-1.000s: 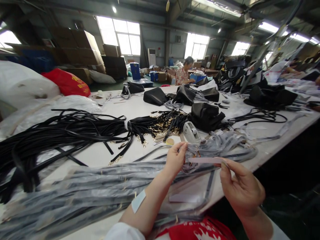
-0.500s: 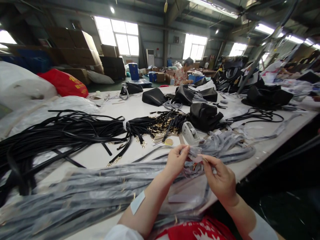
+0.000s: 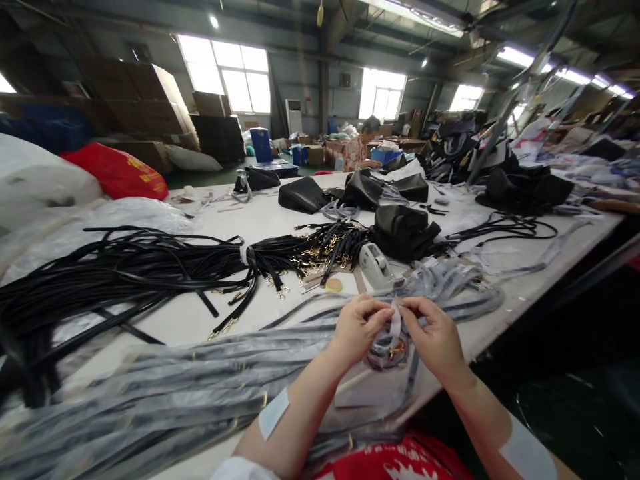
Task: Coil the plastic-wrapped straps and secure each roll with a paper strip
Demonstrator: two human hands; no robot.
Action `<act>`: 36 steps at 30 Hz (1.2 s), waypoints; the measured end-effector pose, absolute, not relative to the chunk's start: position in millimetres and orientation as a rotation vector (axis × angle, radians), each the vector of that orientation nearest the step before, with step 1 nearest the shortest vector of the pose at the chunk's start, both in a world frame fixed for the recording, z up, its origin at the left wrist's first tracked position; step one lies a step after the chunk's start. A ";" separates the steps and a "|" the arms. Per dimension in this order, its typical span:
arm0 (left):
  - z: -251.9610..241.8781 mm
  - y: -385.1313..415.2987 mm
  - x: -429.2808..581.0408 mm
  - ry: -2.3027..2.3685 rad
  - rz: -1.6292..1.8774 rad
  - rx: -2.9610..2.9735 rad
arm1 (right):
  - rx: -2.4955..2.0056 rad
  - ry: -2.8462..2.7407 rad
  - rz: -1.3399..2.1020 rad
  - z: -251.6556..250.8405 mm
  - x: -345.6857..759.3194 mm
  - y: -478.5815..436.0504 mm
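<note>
Between my hands is a thin pale strip (image 3: 395,325), paper or film, which I cannot tell. My left hand (image 3: 361,328) pinches it from the left with thumb and forefinger, and my right hand (image 3: 434,339) pinches it near its upper end. Directly below the fingers lies a coiled strap (image 3: 380,361) in clear plastic wrap, with a gold clasp (image 3: 397,350) showing on it. The strip runs down to the coil; how it meets the coil is partly hidden by my fingers. A white tape dispenser (image 3: 376,267) stands just beyond my hands.
Plastic-wrapped straps (image 3: 190,380) spread over the table's left front. Behind them lies a tied bundle of black straps (image 3: 150,263) with gold clasps. More wrapped straps (image 3: 445,283) are heaped to the right. Black bags (image 3: 303,195) stand farther back. Beyond the table is a person (image 3: 356,150).
My hands have drawn closer together. The pale strip, held flatter before, now hangs upright between them, and the coil with its gold clasp shows more clearly. The view has shifted slightly.
</note>
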State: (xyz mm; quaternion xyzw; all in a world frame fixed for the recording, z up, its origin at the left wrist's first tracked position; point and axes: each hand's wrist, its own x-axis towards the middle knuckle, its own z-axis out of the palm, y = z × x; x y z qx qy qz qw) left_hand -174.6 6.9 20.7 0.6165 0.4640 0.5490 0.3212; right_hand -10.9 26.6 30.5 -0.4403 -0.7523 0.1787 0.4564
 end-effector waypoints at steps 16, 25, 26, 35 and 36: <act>26.5 -6.0 -161.6 1.101 1.390 1.718 | -1.187 -1.834 1.509 32.0 13.7 53.2; 12.6 5.4 -158.7 0.963 1.146 1.127 | -1.134 -1.610 1.265 28.9 1.5 46.9; 11.6 6.3 -158.4 0.944 1.127 1.144 | -1.153 -1.636 1.219 28.1 2.3 48.5; 6.0 6.4 -154.6 1.093 1.199 1.307 | -1.129 -1.805 1.292 26.5 13.5 47.4; 6.3 5.9 -154.4 1.126 1.234 1.343 | -1.098 -1.826 1.346 28.7 15.5 46.8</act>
